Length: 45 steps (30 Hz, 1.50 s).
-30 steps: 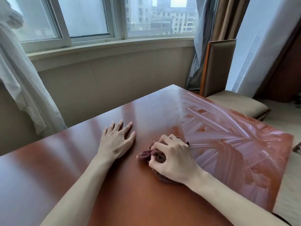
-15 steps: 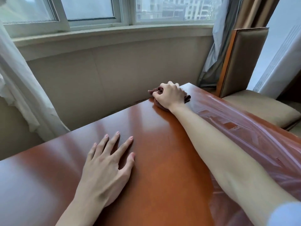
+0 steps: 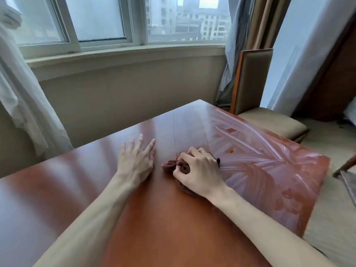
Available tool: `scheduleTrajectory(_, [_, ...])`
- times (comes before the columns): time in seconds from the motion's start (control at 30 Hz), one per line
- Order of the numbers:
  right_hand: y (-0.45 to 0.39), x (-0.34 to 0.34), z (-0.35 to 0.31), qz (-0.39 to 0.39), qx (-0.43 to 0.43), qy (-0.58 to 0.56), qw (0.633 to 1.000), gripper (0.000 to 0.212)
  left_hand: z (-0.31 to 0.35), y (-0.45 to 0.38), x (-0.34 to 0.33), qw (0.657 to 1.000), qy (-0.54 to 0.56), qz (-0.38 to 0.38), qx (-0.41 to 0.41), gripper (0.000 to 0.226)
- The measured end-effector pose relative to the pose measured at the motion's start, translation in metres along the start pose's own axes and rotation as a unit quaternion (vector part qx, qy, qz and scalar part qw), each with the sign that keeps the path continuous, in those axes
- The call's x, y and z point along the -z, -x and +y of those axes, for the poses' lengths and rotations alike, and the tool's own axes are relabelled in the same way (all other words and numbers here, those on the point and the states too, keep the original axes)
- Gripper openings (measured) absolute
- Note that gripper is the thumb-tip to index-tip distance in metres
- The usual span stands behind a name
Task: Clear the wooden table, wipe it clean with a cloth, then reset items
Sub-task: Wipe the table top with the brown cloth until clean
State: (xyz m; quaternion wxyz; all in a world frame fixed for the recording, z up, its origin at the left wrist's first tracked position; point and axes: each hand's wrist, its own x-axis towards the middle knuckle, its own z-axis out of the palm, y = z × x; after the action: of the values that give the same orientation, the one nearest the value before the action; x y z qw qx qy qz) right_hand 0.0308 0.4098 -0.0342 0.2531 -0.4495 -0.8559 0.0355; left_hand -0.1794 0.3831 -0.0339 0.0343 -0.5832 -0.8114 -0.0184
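The glossy wooden table [image 3: 81,182] fills the lower part of the head view. Wet streaks cover its right half. My right hand [image 3: 200,170] grips a bunched dark brown cloth [image 3: 173,165] and presses it onto the tabletop near the middle. Most of the cloth is hidden under that hand. My left hand [image 3: 135,160] lies flat on the wood just left of the cloth, fingers spread and straight, holding nothing.
A padded chair [image 3: 269,122] stands against the table's far right corner. A wall with a window sill [image 3: 125,56] runs close behind the far edge. White curtains [image 3: 23,105] hang at the left, and a metal chair frame [image 3: 346,170] shows at the right edge.
My right hand has pulled the cloth back from the table's far corner to the middle, near my left hand. The left hand stays flat on the wood.
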Motion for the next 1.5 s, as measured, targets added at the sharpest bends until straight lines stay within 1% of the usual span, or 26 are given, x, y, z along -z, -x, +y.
scheduleTrajectory(0.1, [0.087, 0.032, -0.011, 0.011, 0.019, -0.004, 1.0, 0.022, 0.011, 0.048, 0.009, 0.997, 0.05, -0.012, -0.063, 0.056])
scheduleTrajectory(0.17, [0.107, 0.042, -0.013, 0.017, 0.026, -0.011, 0.999, 0.021, 0.008, 0.086, 0.008, 0.993, 0.081, -0.015, -0.083, 0.059])
scheduleTrajectory(0.27, [0.067, 0.034, -0.008, 0.02, -0.006, 0.02, 1.0, 0.032, 0.003, 0.133, 0.001, 0.992, 0.086, -0.008, -0.09, 0.078])
scheduleTrajectory(0.33, [0.024, 0.024, -0.006, 0.003, -0.061, 0.039, 0.997, 0.037, -0.001, 0.15, -0.007, 0.991, 0.1, -0.007, -0.094, 0.08])
scheduleTrajectory(0.37, [0.011, 0.021, -0.006, -0.01, -0.093, 0.038, 0.995, 0.035, -0.001, 0.154, -0.009, 0.989, 0.111, -0.005, -0.095, 0.079])
scheduleTrajectory(0.43, [0.012, 0.017, -0.015, -0.006, -0.114, 0.048, 0.992, 0.031, -0.003, 0.154, -0.013, 0.987, 0.133, 0.006, -0.095, 0.077])
scheduleTrajectory(0.47, [0.027, 0.02, -0.02, 0.006, -0.105, 0.057, 0.993, 0.031, -0.004, 0.152, -0.015, 0.986, 0.138, 0.009, -0.096, 0.077])
scheduleTrajectory(0.53, [0.08, 0.033, -0.034, 0.029, -0.037, 0.049, 0.998, 0.029, -0.004, 0.151, -0.016, 0.985, 0.141, 0.012, -0.094, 0.077])
scheduleTrajectory(0.6, [0.139, 0.051, -0.045, 0.005, 0.021, -0.007, 1.0, 0.024, -0.002, 0.152, -0.016, 0.987, 0.135, 0.015, -0.088, 0.079])
scheduleTrajectory(0.63, [0.154, 0.059, -0.044, -0.005, 0.04, -0.029, 0.999, 0.024, -0.001, 0.152, -0.015, 0.988, 0.13, 0.014, -0.086, 0.079])
scheduleTrajectory(0.7, [0.144, 0.064, -0.037, -0.013, 0.044, -0.031, 0.998, 0.028, -0.001, 0.153, -0.015, 0.987, 0.134, 0.009, -0.085, 0.078])
scheduleTrajectory(0.77, [0.106, 0.052, -0.033, 0.001, 0.013, -0.004, 1.0, 0.034, -0.004, 0.153, -0.013, 0.985, 0.15, 0.001, -0.089, 0.074])
scheduleTrajectory(0.83, [0.073, 0.042, -0.036, -0.013, -0.037, 0.029, 0.999, 0.035, -0.005, 0.155, -0.012, 0.983, 0.161, -0.009, -0.092, 0.071])
scheduleTrajectory(0.9, [0.07, 0.035, -0.043, -0.01, -0.082, 0.046, 0.996, 0.032, -0.005, 0.154, -0.011, 0.983, 0.157, -0.016, -0.095, 0.069])
scheduleTrajectory(0.93, [0.085, 0.036, -0.051, 0.001, -0.083, 0.054, 0.995, 0.031, -0.005, 0.154, -0.011, 0.983, 0.158, -0.02, -0.094, 0.069])
scheduleTrajectory(1.0, [0.137, 0.046, -0.07, 0.034, -0.037, 0.035, 0.998, 0.027, -0.006, 0.152, -0.009, 0.983, 0.156, -0.026, -0.098, 0.067])
scheduleTrajectory(1.07, [0.19, 0.064, -0.085, -0.002, 0.038, -0.035, 0.999, 0.022, -0.009, 0.151, -0.003, 0.979, 0.15, -0.056, -0.124, 0.06])
scheduleTrajectory(1.13, [0.193, 0.072, -0.072, -0.042, 0.095, -0.057, 0.993, 0.021, -0.015, 0.156, 0.007, 0.973, 0.131, -0.078, -0.171, 0.062])
scheduleTrajectory(1.17, [0.179, 0.072, -0.062, -0.032, 0.093, -0.041, 0.994, 0.022, -0.018, 0.161, 0.013, 0.968, 0.117, -0.091, -0.202, 0.066])
scheduleTrajectory(1.2, [0.159, 0.072, -0.055, -0.01, 0.062, -0.004, 0.998, 0.023, -0.021, 0.17, 0.02, 0.962, 0.104, -0.11, -0.229, 0.07])
scheduleTrajectory(1.23, [0.141, 0.07, -0.049, 0.002, 0.01, 0.024, 1.0, 0.025, -0.024, 0.18, 0.027, 0.956, 0.095, -0.129, -0.246, 0.077])
scheduleTrajectory(1.3, [0.127, 0.064, -0.052, 0.013, -0.089, 0.042, 0.995, 0.027, -0.036, 0.198, 0.036, 0.95, 0.078, -0.171, -0.251, 0.092])
scheduleTrajectory(1.33, [0.134, 0.061, -0.061, 0.02, -0.108, 0.042, 0.993, 0.027, -0.042, 0.207, 0.037, 0.946, 0.066, -0.196, -0.249, 0.098])
scheduleTrajectory(1.4, [0.176, 0.065, -0.086, 0.033, -0.051, 0.026, 0.998, 0.024, -0.05, 0.219, 0.034, 0.942, 0.034, -0.219, -0.254, 0.104])
scheduleTrajectory(1.47, [0.232, 0.08, -0.107, -0.007, 0.037, -0.047, 0.998, 0.021, -0.052, 0.222, 0.027, 0.943, 0.015, -0.204, -0.264, 0.107])
scheduleTrajectory(1.5, [0.245, 0.088, -0.106, -0.027, 0.067, -0.064, 0.995, 0.02, -0.051, 0.222, 0.026, 0.944, 0.017, -0.198, -0.263, 0.108])
